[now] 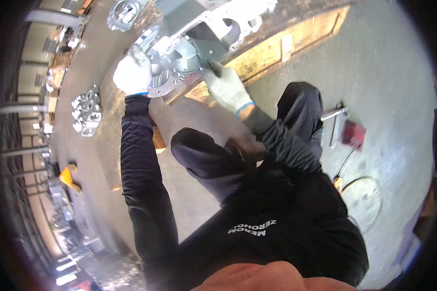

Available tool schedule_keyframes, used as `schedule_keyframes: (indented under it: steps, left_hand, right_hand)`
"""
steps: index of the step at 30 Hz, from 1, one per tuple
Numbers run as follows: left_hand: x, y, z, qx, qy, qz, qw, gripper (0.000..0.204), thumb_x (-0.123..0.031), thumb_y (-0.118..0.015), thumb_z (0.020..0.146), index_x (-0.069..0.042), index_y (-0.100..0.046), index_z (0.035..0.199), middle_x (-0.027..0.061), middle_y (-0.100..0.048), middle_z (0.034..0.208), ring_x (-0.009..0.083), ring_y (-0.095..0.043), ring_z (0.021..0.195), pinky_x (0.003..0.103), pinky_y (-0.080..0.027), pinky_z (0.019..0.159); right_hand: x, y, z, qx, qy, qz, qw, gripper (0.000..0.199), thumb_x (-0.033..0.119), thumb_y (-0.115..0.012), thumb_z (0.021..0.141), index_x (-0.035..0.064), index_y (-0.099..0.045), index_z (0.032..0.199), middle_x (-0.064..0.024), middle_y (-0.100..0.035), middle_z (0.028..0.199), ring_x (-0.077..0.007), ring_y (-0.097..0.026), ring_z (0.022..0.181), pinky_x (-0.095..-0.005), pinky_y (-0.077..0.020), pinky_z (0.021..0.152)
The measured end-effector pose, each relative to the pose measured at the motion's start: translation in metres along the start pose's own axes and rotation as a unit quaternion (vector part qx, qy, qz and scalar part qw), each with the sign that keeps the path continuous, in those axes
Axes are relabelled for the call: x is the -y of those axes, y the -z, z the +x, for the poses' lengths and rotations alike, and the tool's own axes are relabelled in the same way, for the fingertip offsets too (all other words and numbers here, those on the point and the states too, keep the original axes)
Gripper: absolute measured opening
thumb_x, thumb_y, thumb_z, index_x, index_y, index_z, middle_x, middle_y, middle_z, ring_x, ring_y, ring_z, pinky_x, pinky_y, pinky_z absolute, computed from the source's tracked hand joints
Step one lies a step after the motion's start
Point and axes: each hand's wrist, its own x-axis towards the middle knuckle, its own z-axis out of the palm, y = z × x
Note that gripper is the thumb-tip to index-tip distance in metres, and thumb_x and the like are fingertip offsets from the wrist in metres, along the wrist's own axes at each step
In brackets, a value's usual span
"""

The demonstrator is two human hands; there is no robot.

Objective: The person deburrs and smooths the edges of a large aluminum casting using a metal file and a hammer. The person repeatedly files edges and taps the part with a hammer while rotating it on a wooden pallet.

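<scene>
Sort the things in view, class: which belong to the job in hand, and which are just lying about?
Likely the job's:
silver metal casting
white work gloves, worn
wooden-sided stand

Seemingly just lying about:
metal parts on the floor
yellow object
red item
dark hose or cable

**Metal Parts Crowd Industrial Workshop**

A silver casting (184,51) sits beside wooden boards (289,43) in what looks like a factory workshop. More metal pieces (86,110) cluster on the hard grey floor (388,92), a yellow piece of equipment (69,178) stands at left, and pale beams (22,109) stretch along the hall's edge.
</scene>
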Motion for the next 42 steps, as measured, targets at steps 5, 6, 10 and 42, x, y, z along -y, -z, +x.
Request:
schedule_keyframes:
  steps: [5,6,10,42]
  left_hand:
    - [0.008,-0.008,0.005,0.004,0.000,0.005,1.000,0.060,-0.045,-0.045,0.100,0.000,-0.071,0.069,0.0244,-0.067,0.070,0.0449,-0.067,0.066,0.052,-0.054,0.063]
    - [0.010,-0.010,0.005,0.006,0.002,0.014,1.000,0.060,-0.045,-0.045,0.100,0.000,-0.071,0.070,0.0244,-0.067,0.070,0.0447,-0.067,0.066,0.052,-0.054,0.063]
    - [0.012,-0.014,0.005,0.017,0.004,0.012,1.000,0.059,-0.045,-0.045,0.100,-0.001,-0.073,0.071,0.0238,-0.068,0.070,0.0437,-0.068,0.067,0.052,-0.054,0.064]
    - [0.014,0.034,-0.017,0.147,-0.043,-0.106,0.983,0.047,-0.043,-0.049,0.099,-0.001,-0.070,0.105,0.0231,-0.069,0.087,0.0432,-0.067,0.075,0.049,-0.053,0.065]
  right_hand:
    - [-0.010,-0.016,0.034,-0.024,0.155,0.018,0.987,0.041,0.035,-0.054,0.094,-0.0032,-0.068,0.099,-0.0305,-0.067,0.083,-0.0456,-0.068,0.082,-0.0488,-0.0534,0.077]
    - [-0.012,-0.021,0.046,-0.019,0.193,0.023,0.981,0.040,0.034,-0.054,0.093,-0.0032,-0.069,0.096,-0.0310,-0.067,0.084,-0.0456,-0.068,0.082,-0.0491,-0.0536,0.077]
    - [-0.029,-0.028,0.088,-0.051,0.259,-0.039,0.964,0.032,0.028,-0.056,0.089,0.0005,-0.071,0.097,-0.0280,-0.070,0.090,-0.0433,-0.069,0.083,-0.0488,-0.0548,0.076]
    - [0.013,0.060,0.070,0.155,0.467,-0.633,0.598,0.017,0.014,-0.066,0.085,0.0160,-0.076,0.099,-0.0041,-0.072,0.112,-0.0253,-0.073,0.087,-0.0341,-0.0583,0.075]
